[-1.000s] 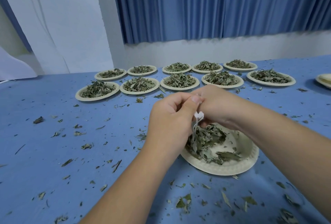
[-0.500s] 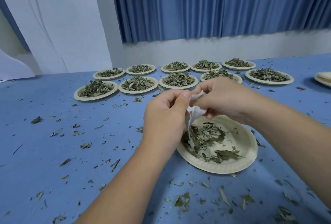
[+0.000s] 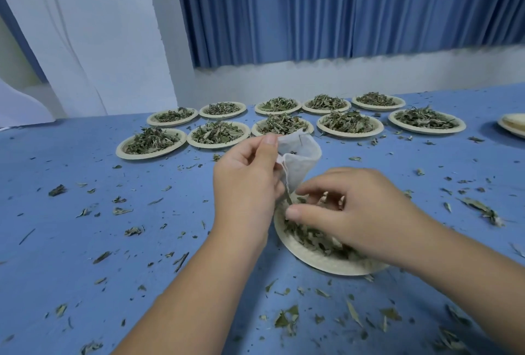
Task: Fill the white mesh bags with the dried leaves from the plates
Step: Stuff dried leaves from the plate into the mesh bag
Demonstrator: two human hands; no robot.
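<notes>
My left hand (image 3: pixel 247 184) pinches the rim of a white mesh bag (image 3: pixel 301 160) and holds it upright with its mouth open, just above the near paper plate (image 3: pixel 309 258). That plate holds dried green leaves (image 3: pixel 309 236). My right hand (image 3: pixel 352 212) reaches down over the plate, its curled fingers closing on leaves just below the bag. Much of the plate is hidden under my right hand and wrist.
Two rows of paper plates heaped with dried leaves (image 3: pixel 218 134) stand at the back of the blue table (image 3: pixel 85 241). Another plate (image 3: pixel 514 126) sits at the far right edge. Loose leaf scraps (image 3: pixel 287 320) litter the table all around.
Both hands were together at the bag's mouth. Now the bag's mouth is spread open in my left hand, and my right hand has let go and dropped to the leaves on the plate.
</notes>
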